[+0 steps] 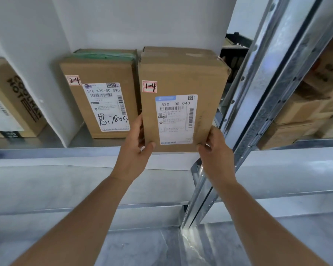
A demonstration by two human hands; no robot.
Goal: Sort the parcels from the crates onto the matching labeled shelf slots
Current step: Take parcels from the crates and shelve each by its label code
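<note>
A brown cardboard parcel (181, 77) with a red-framed tag reading 1-4 and a white shipping label stands upright at the front edge of the metal shelf (46, 150). My left hand (136, 143) grips its lower left corner, thumb on the front face. My right hand (212, 143) grips its lower right corner. Just to its left stands a second cardboard parcel (98, 73) tagged 2-4, close beside it, with green tape on top.
A box with black lettering (13, 104) sits at the far left of the shelf. A galvanised steel upright (258, 112) runs diagonally on the right, with stacked cardboard boxes (306, 112) in the neighbouring bay. A white wall backs the shelf.
</note>
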